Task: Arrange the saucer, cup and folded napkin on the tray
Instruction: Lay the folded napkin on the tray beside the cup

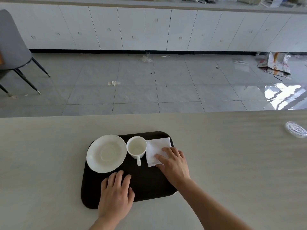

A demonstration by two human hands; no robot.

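Note:
A dark brown tray (146, 185) lies on the pale table in front of me. On its far left sits a white saucer (106, 153), overhanging the tray's left rim. A white cup (136, 146) stands upright beside it, handle pointing toward me. To the cup's right lies a folded white napkin (156, 145). My right hand (174, 163) rests on the napkin's near right corner, fingers on top and thumb at its near edge. My left hand (116, 193) lies flat on the tray's near part, fingers spread, holding nothing.
A clear glass or plastic lid (295, 129) lies on the table at the far right. Beyond the table's far edge is tiled floor with litter, a grey chair (15, 47) at left and white cabinets along the back wall.

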